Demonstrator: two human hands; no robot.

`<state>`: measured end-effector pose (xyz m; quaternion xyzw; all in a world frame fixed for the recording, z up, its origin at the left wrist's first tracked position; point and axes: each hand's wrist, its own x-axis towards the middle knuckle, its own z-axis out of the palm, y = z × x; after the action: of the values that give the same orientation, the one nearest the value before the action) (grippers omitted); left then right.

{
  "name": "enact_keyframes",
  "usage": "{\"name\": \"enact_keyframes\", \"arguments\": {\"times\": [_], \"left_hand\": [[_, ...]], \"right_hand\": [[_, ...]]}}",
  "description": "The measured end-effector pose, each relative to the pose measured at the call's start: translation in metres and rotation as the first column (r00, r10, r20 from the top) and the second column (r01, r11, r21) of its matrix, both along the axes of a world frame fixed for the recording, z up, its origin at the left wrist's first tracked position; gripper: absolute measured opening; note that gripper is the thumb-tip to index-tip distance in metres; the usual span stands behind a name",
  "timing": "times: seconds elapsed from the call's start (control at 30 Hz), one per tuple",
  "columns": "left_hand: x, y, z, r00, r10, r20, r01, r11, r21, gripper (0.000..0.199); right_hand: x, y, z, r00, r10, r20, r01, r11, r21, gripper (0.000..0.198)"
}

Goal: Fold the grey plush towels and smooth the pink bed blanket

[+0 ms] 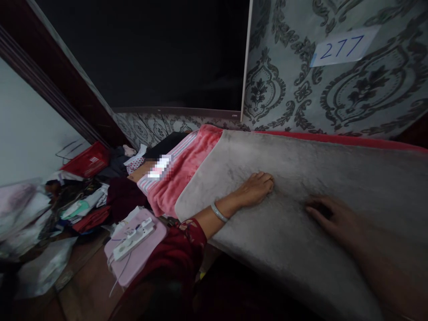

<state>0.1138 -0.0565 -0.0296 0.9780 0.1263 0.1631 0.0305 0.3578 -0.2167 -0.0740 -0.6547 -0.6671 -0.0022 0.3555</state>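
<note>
A grey plush cloth point(284, 240) is spread over a long raised surface in front of me. My left hand point(256, 189) lies palm down on it, with its fingers bent and their tips against the pile. No cloth bunches up under them. A pale bangle point(219, 211) circles that wrist, below a dark red floral sleeve point(190, 236). To the right, my right hand point(334, 218) is low over the same cloth, slightly blurred. Its thumb and fingers curve apart around a dark gap, and nothing shows between them. Whether it touches the cloth is unclear.
Pink fleece point(187, 171) sticks out past the grey cloth's left end. A large dark screen point(160, 53) hangs behind. At lower left are a pink stool point(147, 254) bearing a power strip point(133, 240), heaped clothes point(90, 209) and a red basket point(90, 160).
</note>
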Motion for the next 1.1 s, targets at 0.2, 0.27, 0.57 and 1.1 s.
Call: {"name": "enact_keyframes", "arguments": {"times": [0.2, 0.27, 0.57, 1.1], "left_hand": [[0.002, 0.000, -0.005, 1.000, -0.011, 0.013, 0.009, 0.990, 0.138, 0.029], [0.002, 0.001, -0.007, 0.999, -0.017, 0.029, 0.012, 0.989, 0.148, 0.030], [0.002, 0.001, -0.003, 0.999, -0.017, 0.031, 0.014, 0.997, 0.077, 0.029], [0.005, 0.000, -0.008, 0.998, -0.066, -0.018, 0.066, 0.997, 0.033, 0.033]], "right_hand": [[-0.002, 0.001, 0.002, 0.987, 0.062, 0.151, -0.070, 0.996, 0.049, 0.051], [-0.004, 0.003, 0.002, 0.984, 0.064, 0.168, -0.074, 0.996, 0.051, 0.051], [-0.016, 0.009, 0.004, 0.987, 0.064, 0.149, -0.069, 0.997, 0.031, 0.049], [-0.071, 0.054, 0.011, 0.952, 0.099, 0.290, -0.109, 0.994, 0.017, 0.025]]}}
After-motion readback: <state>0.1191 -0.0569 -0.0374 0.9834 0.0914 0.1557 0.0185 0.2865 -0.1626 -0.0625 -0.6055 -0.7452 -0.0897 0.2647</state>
